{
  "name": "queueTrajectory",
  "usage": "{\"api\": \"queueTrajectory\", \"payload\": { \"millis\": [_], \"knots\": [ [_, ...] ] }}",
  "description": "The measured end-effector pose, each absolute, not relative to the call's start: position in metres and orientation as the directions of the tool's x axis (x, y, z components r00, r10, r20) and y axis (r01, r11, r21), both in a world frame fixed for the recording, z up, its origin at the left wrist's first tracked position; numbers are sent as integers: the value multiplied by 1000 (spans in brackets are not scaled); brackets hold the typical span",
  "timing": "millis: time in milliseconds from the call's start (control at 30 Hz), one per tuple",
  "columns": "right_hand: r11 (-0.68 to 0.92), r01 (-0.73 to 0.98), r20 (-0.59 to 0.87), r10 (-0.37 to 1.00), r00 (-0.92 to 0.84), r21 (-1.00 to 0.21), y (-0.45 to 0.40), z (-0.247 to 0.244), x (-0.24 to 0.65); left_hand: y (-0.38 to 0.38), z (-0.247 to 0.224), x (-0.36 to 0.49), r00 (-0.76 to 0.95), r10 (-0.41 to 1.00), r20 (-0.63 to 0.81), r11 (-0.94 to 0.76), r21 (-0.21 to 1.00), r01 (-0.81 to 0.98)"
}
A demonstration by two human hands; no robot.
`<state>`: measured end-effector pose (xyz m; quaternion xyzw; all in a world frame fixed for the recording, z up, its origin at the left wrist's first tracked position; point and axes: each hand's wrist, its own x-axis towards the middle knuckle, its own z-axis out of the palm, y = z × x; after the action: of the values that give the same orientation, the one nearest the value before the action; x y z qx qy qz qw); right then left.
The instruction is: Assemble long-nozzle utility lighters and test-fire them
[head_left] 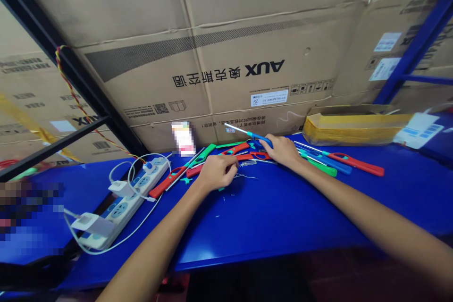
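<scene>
1. the right hand's fingers (269, 140) are curled closed around the blue-handled utility lighter (260, 138), whose metal nozzle (239, 129) points away to their left.
2. the left hand's fingers (226, 163) are bent downward and nearly closed; whether they have hold of anything small, i cannot tell.
3. just past those fingertips lies a small clear plastic piece (248, 163), with a thin wire (246, 177) just below it and tiny pale bits (224, 198) nearer the left hand.
4. between and beyond both hands, more lighters lie in a loose jumble: a red one (164, 182) and a green one (203, 155) left of the fingers, and red (357, 164), blue (336, 165) and green (322, 166) ones to the right.
5. all of them rest on a glossy blue tabletop (283, 212).
6. well left of the fingers sits a white power strip (120, 207) with two plugged-in chargers (87, 224) and tangled white cables (138, 170).
7. far right of the fingers are a yellow-taped box (354, 127) and a paper sheet (417, 130).
8. beyond the fingers, large cardboard aux cartons (265, 68) stand stacked against a blue shelf upright (414, 47) and a black rack bar (60, 42).
</scene>
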<state>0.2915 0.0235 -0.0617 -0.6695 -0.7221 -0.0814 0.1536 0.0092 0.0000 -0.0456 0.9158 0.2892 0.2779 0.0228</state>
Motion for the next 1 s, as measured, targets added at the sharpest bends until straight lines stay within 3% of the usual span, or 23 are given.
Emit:
{"api": "queueTrajectory", "payload": {
  "millis": [67,200,333,467,867,1000],
  "knots": [
    [98,992,351,934,-63,-83,24,-61,293,-1,-46,10,675,545,497,-830,204,520],
    [155,988,244,959,-147,-14,24,-60,295,-1,-47,11,679,543,495,-831,202,518],
    [165,986,334,931,-147,-25,22,-58,293,-1,-47,11,683,543,489,-832,202,516],
    [149,989,301,943,-143,1,22,-58,293,-1,-46,11,683,547,485,-830,208,517],
    [133,988,400,912,-92,-74,25,-62,297,-2,-47,12,684,545,485,-831,205,517],
    [118,988,290,953,-84,-101,26,-62,298,-1,-47,11,684,548,482,-830,212,516]
  ]
}}
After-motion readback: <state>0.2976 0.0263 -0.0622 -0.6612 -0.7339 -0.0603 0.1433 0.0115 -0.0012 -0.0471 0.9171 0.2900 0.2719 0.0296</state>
